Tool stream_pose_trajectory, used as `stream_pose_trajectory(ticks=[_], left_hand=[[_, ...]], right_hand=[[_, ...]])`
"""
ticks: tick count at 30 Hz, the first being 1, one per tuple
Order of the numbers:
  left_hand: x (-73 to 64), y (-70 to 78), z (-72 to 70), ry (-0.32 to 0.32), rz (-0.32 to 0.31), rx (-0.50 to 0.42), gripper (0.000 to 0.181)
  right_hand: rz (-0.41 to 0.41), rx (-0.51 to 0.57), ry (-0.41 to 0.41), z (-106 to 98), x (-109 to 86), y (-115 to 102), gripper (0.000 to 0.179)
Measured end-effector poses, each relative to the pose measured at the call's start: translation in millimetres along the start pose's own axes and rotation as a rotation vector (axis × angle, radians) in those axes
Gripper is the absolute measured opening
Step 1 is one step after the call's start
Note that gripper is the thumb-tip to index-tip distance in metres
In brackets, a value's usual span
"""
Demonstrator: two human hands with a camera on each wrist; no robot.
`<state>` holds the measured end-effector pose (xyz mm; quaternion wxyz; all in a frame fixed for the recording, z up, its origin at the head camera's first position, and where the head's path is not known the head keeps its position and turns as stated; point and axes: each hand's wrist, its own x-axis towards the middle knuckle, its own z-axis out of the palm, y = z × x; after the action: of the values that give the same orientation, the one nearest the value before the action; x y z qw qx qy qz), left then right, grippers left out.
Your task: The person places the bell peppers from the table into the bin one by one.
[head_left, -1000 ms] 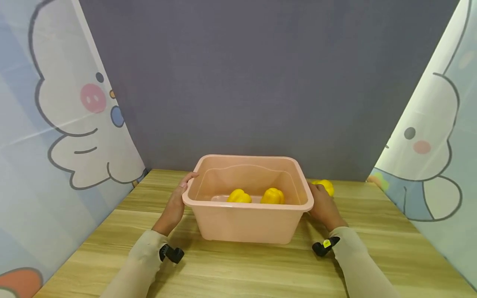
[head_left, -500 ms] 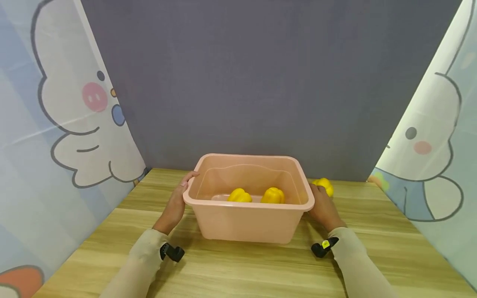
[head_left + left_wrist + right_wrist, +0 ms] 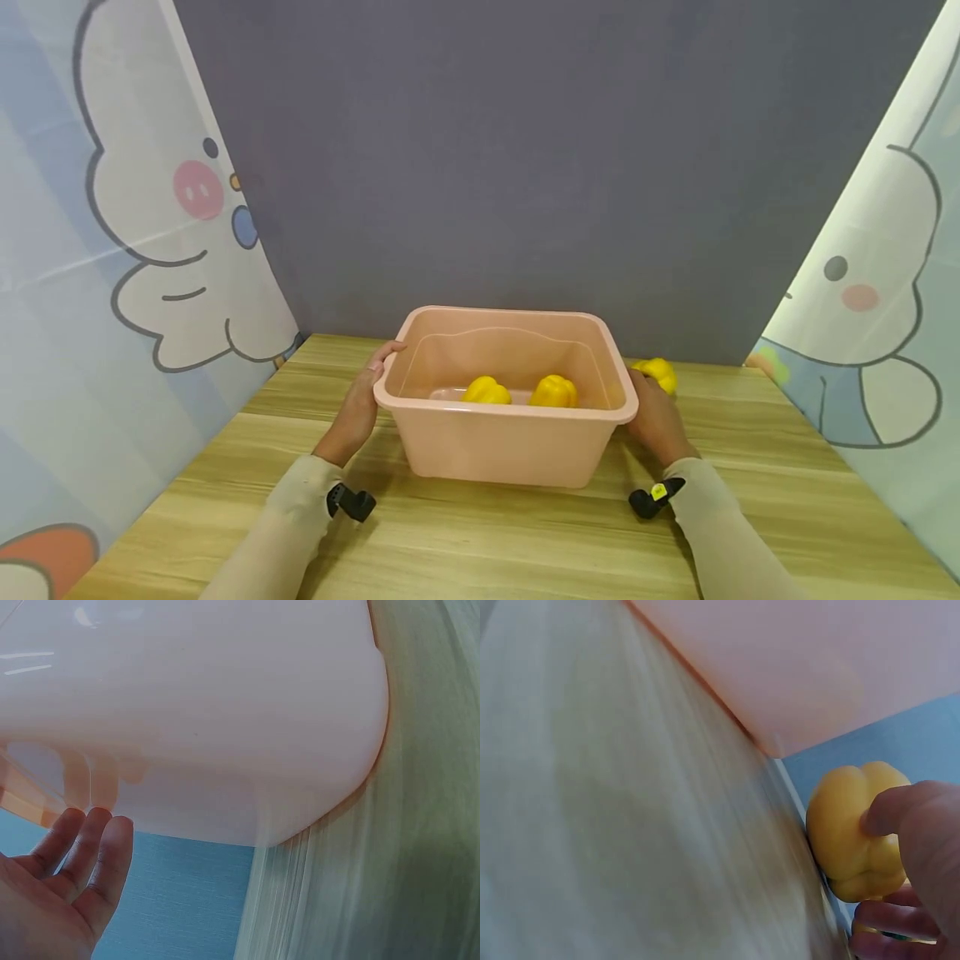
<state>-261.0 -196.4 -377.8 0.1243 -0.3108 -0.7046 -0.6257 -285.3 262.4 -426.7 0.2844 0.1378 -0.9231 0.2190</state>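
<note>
1. A pink bin point(image 3: 495, 454) of smooth, glossy, plastic-looking material is seen, with rounded corners and a broad rolled rim; two lobed, shiny yellow peppers, a left one point(image 3: 486, 389) and a right one point(image 3: 553, 391), are contained in it.
2. The desk point(image 3: 495, 542) is patterned with streaked wood grain and is backed by a matte grey panel point(image 3: 517, 167).
3. The bin's left rim is touched by the left hand point(image 3: 356, 410), whose fingers are stretched out, their tips set against the plastic.
4. Beyond the bin's right side, an outer yellow pepper point(image 3: 840, 825) is gripped by the right hand point(image 3: 658, 421), with the thumb bent against its skin. Among the lower fingers another yellow patch with a bit of green is glimpsed; whether it belongs to a separate pepper cannot be told.
5. The outer pepper is placed near the desk's back edge, close to the panel.
6. Bare wood is left in front of the bin and to the right of the right hand; the sides are bounded by a left cartoon cloth point(image 3: 135, 208) and a right cartoon cloth point(image 3: 885, 317).
</note>
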Motion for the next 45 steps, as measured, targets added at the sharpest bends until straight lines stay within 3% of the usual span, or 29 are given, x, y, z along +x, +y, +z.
stream_pose_trajectory(ticks=[18,28,34,40,45], left_hand=[[0.0,-1.0,-0.2,-0.014,0.018,0.006,0.054],[-1.3,2.0,0.1,-0.013,-0.008,0.004,0.055],[-1.3,1.6,-0.8,-0.005,-0.013,-0.001,0.056],[-0.1,-0.2,-1.5,-0.007,-0.018,0.003,0.057],[-0.7,0.1,-0.9,0.000,-0.019,0.014,0.056]], right_hand=[[0.031,0.014,-0.045,-10.3,-1.1,-0.7,0.035],[0.110,0.028,-0.246,-28.8,7.4,-3.6,0.040],[0.150,0.014,-0.312,-30.3,11.0,-6.1,0.044],[0.177,0.000,-0.293,-26.4,10.9,-8.1,0.059],[0.084,-0.007,-0.249,-17.8,7.3,-4.3,0.060]])
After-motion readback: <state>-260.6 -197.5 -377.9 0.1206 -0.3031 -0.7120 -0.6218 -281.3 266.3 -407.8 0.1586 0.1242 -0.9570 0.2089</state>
